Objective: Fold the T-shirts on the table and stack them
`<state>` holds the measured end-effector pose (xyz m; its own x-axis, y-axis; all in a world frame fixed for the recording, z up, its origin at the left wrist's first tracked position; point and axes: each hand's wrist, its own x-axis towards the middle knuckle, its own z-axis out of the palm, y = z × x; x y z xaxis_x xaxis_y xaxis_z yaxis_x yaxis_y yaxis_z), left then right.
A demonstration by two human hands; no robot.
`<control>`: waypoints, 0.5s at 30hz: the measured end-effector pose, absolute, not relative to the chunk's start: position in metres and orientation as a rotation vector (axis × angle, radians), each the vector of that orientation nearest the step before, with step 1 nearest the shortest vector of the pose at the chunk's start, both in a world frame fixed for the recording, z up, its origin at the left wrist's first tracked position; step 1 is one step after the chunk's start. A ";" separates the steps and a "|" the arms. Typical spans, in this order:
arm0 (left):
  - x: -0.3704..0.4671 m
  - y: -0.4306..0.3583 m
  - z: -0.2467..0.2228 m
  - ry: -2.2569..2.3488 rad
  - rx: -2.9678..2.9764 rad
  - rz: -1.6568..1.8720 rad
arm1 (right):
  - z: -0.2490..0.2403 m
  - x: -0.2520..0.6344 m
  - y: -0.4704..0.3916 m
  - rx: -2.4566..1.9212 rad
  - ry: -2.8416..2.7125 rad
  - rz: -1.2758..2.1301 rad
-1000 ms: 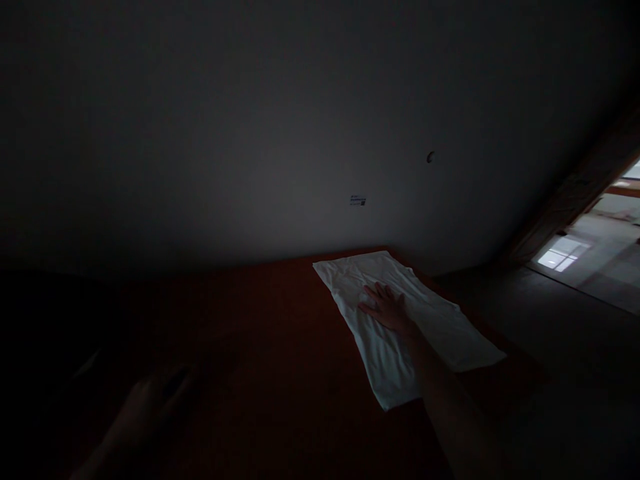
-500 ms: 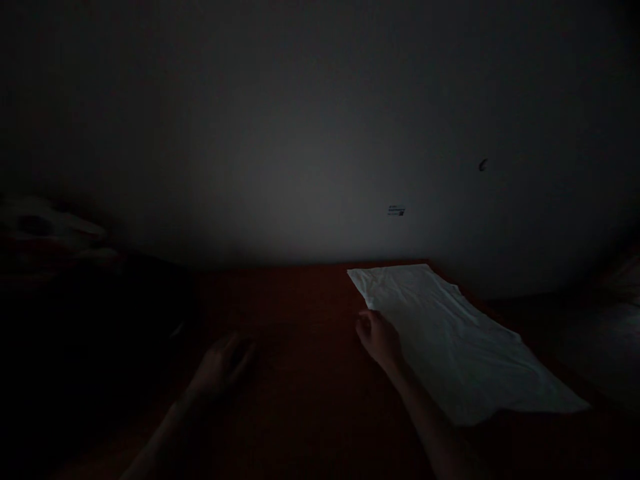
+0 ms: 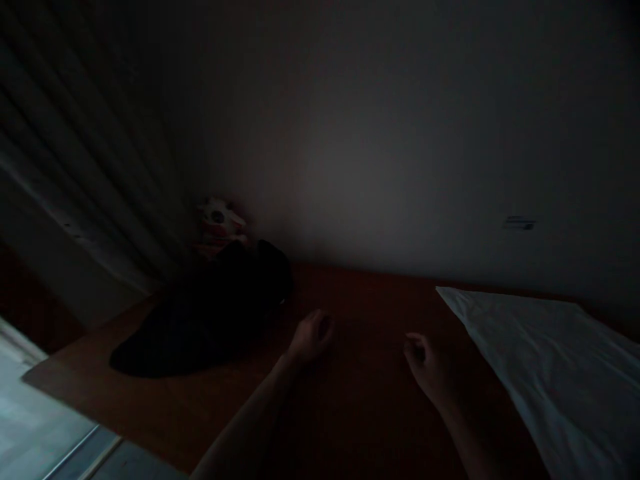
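Note:
My left hand [image 3: 311,337] rests low over the reddish-brown wooden table [image 3: 360,400], fingers curled in a loose fist and no object visible in it. A dark bundle of cloth [image 3: 210,327] lies just to its left, its details lost in shadow. Across from it, my right hand [image 3: 425,363] is also closed, thumb and fingers curled toward each other around a dark hollow, holding nothing I can see. To the right of that hand, apart from it, a white cloth [image 3: 560,360] is spread with light wrinkles and runs off the view's right side.
Behind the table stands a grey wall [image 3: 370,147] with a small printed label [image 3: 519,223]. A white and red item [image 3: 220,223] sits at the back left, beside a pale curtain [image 3: 100,147]. The table's left edge drops to a lighter floor [image 3: 30,400].
The view has swung left, bringing the curtain and the whole dark bundle into sight. My left hand has curled its fingers and is nearer the bundle. My right hand has moved away from the white cloth.

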<state>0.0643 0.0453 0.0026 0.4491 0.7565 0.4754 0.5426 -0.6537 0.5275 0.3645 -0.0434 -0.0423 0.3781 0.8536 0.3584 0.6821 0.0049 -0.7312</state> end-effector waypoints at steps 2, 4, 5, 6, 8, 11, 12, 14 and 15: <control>0.060 0.044 0.003 1.157 2.315 1.109 | -0.043 0.365 -0.045 -1.730 -1.357 0.244; 0.057 0.040 0.003 1.184 2.263 1.162 | -0.045 0.365 -0.045 -1.751 -1.355 0.232; 0.055 0.037 0.003 1.192 2.259 1.174 | -0.046 0.365 -0.045 -1.758 -1.352 0.226; 0.055 0.034 0.002 1.201 2.268 1.179 | -0.048 0.366 -0.044 -1.761 -1.351 0.223; 0.054 0.023 0.001 1.221 2.323 1.184 | -0.053 0.367 -0.041 -1.751 -1.370 0.215; 0.053 0.003 0.005 1.196 2.505 1.162 | -0.058 0.368 -0.039 -1.729 -1.424 0.163; 0.050 -0.003 0.011 1.184 2.578 1.144 | -0.059 0.368 -0.039 -1.728 -1.440 0.136; 0.038 -0.011 0.030 1.195 2.696 1.110 | -0.061 0.366 -0.040 -1.731 -1.477 0.094; 0.028 -0.012 0.042 1.243 2.720 1.110 | -0.061 0.365 -0.041 -1.730 -1.501 0.077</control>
